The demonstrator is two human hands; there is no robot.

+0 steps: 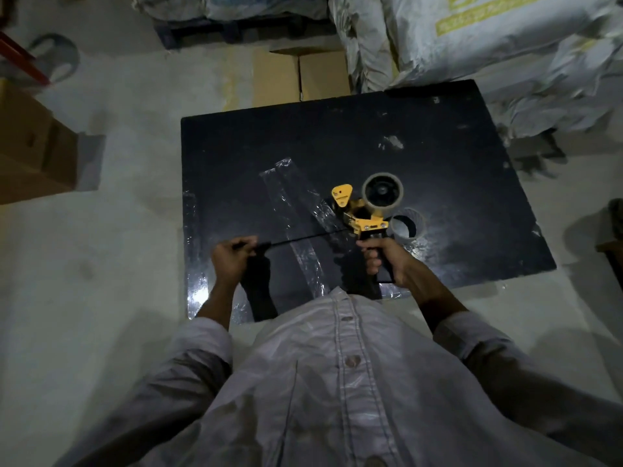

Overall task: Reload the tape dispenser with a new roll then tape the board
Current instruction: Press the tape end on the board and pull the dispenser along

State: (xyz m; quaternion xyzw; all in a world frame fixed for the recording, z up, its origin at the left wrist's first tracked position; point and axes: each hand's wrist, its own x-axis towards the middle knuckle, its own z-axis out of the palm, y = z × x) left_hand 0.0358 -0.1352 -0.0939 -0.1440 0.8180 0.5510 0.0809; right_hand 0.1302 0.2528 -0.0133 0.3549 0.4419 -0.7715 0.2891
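- My right hand [387, 261] gripped the tape dispenser [365, 210] handle, above the board [337, 146].
- My left hand [232, 257] pinched the tape strip [303, 238] end, stretched between both hands.

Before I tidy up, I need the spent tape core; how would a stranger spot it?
Find the black board on the floor, then the yellow dispenser in the right hand. The empty core lies on the board just right of the dispenser: a bare, hollow ring, unlike the roll mounted on the dispenser.
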